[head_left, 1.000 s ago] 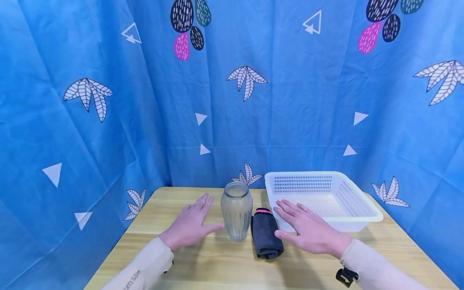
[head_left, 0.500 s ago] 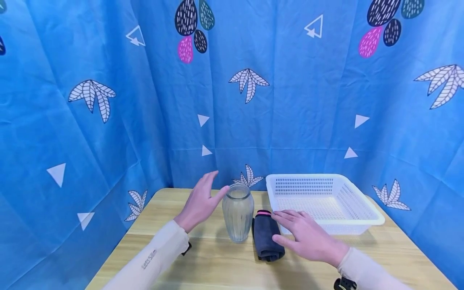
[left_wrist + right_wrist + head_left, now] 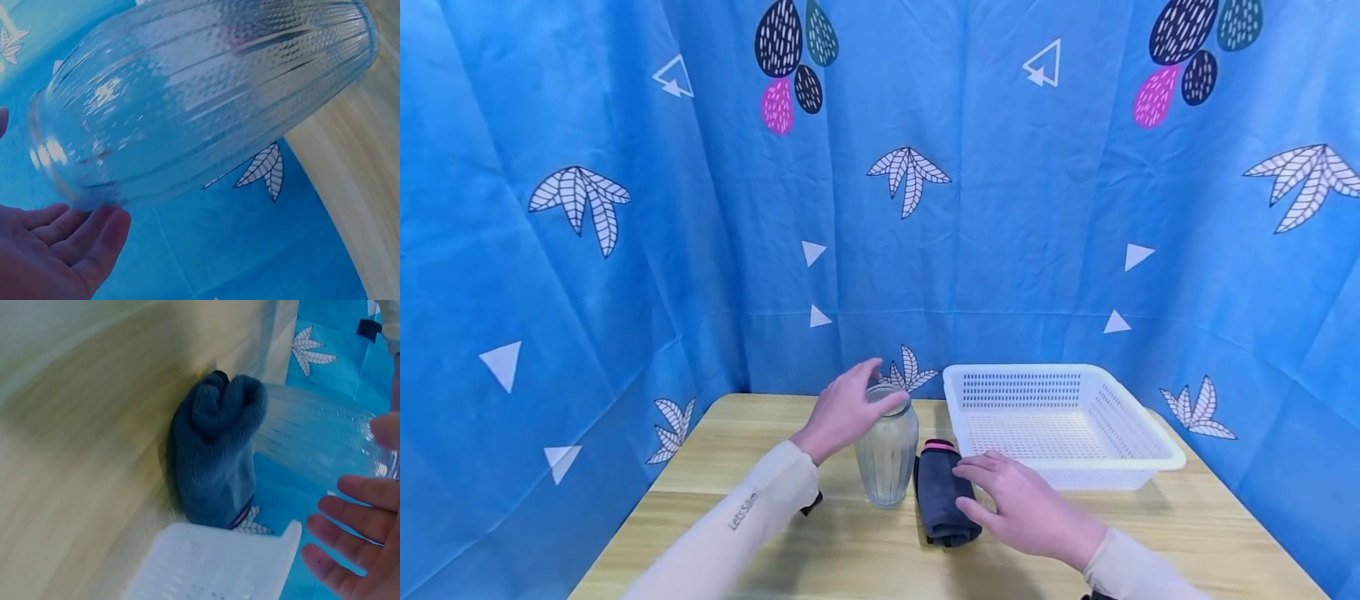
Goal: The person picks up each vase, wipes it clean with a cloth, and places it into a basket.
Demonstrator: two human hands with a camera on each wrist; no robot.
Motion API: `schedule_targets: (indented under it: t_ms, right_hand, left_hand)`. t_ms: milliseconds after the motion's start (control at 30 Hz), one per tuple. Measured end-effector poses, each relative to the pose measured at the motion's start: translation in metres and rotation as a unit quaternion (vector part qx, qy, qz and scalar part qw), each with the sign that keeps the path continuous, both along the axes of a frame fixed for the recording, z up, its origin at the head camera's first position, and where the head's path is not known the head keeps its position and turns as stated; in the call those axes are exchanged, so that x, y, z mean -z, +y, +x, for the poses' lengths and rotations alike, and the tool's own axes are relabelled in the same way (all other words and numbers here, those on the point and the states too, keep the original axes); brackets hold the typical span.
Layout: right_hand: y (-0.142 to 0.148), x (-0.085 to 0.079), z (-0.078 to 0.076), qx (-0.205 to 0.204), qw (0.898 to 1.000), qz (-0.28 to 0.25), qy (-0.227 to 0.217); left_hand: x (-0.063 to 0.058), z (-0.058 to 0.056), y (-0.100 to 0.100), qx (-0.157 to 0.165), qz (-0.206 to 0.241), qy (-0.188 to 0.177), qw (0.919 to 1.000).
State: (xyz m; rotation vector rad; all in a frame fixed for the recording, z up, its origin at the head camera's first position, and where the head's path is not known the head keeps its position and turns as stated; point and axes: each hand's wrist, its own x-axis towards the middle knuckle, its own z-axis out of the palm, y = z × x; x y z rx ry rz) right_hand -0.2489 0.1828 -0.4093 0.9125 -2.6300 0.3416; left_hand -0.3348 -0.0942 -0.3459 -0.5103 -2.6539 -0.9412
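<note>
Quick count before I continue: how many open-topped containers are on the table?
2: the clear glass vase, upright with the left hand at its mouth, and the white basket, to the right of the rolled dark cloth. None appears hidden.

A blue curtain (image 3: 1037, 208) hangs behind the pale wood-grained table (image 3: 745, 450) and along both its sides — creased lengthwise, with a faint horizontal line low across the back. Its print mixes white leaf sprigs (image 3: 911, 171), pale triangles (image 3: 813, 252) and, near the top, drop shapes (image 3: 778, 37) in black, teal and pink — each flecked with short light strokes.
</note>
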Motion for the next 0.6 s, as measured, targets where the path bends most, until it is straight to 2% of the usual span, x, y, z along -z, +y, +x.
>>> schedule_targets:
  t_ms: [133,233,433,600]
  right_hand:
    - [-0.011,0.005,-0.002,0.004,1.000,0.005,0.016]
    - [-0.022,0.009,-0.004,0.027,0.999,0.012,0.029]
    - [-0.045,0.021,-0.008,0.094,0.995,0.031,0.032]
    - [-0.059,0.031,-0.014,0.129,0.991,0.028,0.023]
  left_hand:
    - [0.005,-0.001,0.005,0.000,-0.043,0.009,0.9990]
    - [0.008,-0.001,0.006,-0.002,-0.064,0.024,0.9976]
    - [0.012,-0.001,0.009,-0.002,-0.077,0.039,0.9963]
    - [0.017,-0.001,0.011,0.000,-0.077,0.044,0.9960]
